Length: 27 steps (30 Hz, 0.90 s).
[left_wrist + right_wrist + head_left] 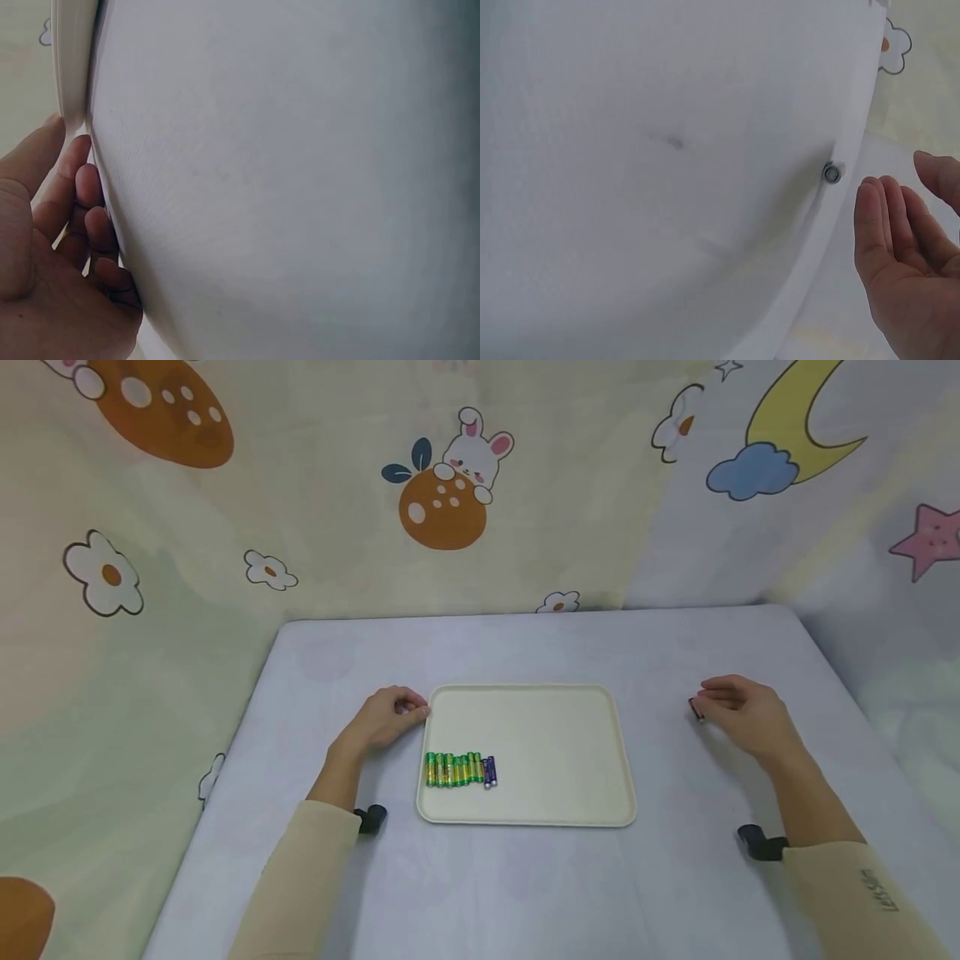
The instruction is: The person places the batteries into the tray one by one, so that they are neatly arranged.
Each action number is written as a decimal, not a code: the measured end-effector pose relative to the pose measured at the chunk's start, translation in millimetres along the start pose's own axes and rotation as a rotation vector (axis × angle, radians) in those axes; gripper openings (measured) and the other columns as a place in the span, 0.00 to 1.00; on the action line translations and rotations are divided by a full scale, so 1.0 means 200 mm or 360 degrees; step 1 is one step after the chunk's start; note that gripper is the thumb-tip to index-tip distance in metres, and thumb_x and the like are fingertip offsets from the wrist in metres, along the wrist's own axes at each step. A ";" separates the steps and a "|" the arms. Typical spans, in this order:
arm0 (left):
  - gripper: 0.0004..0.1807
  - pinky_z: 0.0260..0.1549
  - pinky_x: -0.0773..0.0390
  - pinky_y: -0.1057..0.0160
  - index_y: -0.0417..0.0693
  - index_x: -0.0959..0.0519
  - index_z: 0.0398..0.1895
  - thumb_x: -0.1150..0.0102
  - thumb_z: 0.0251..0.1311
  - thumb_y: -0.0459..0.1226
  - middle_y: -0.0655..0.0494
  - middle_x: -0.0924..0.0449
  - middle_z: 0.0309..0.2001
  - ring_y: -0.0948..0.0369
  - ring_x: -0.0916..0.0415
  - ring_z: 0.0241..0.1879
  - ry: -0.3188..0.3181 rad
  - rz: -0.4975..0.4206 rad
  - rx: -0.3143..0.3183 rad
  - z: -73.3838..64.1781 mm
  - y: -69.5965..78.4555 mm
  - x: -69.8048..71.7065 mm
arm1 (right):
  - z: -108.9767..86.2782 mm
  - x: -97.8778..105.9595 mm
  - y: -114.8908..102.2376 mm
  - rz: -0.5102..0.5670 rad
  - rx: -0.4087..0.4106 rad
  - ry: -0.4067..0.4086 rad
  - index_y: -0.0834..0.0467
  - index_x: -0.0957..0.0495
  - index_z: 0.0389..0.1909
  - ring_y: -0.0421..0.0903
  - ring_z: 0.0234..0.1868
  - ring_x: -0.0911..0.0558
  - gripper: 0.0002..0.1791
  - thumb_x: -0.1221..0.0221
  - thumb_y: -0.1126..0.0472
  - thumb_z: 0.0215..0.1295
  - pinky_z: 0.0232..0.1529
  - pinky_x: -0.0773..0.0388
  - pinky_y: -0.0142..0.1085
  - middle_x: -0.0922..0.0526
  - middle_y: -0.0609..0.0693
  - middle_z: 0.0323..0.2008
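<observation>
My left hand (386, 717) is at the left rim of a cream tray (551, 760), its thumb and forefinger pinching the edge in the left wrist view. Several green batteries (450, 770) lie side by side in a row inside the tray, near its left wall. Two dark purple batteries (490, 772) continue that row on the right. To the right of the tray, my right hand (746, 714) hovers beside a single dark battery (697, 710). The right wrist view shows this battery (832, 172) end-on, apart from the relaxed fingers (870, 221).
A white cloth covers the table (525, 893). Behind and at the sides hangs a patterned curtain (322, 485) with rabbits, flowers and a moon. Dark camera mounts (761, 843) sit at both wrists.
</observation>
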<state>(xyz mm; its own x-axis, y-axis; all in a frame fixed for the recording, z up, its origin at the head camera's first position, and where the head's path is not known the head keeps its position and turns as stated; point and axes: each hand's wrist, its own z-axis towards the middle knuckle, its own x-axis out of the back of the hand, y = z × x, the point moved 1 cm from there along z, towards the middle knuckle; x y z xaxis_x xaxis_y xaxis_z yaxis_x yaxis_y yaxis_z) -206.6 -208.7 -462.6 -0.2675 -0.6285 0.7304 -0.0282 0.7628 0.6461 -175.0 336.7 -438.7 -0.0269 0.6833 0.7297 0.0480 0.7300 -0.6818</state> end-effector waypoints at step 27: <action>0.15 0.45 0.31 0.58 0.49 0.17 0.48 0.38 0.69 0.49 0.54 0.21 0.42 0.55 0.30 0.44 0.0002 0.0004 -0.0023 0.00 -0.03 0.00 | 0.07 -0.09 0.03 -0.0297 -0.0237 -0.0028 0.71 0.25 0.53 0.60 0.43 0.21 0.24 0.37 0.54 0.69 0.37 0.27 0.44 0.19 0.65 0.42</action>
<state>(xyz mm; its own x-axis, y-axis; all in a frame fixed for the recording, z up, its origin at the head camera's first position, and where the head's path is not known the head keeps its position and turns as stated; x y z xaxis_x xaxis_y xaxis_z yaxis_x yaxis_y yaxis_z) -205.5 -212.3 -466.2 -0.2661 -0.6266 0.7325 -0.0133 0.7622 0.6472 -187.6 328.7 -455.8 -0.0665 0.5378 0.8405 0.1874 0.8341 -0.5188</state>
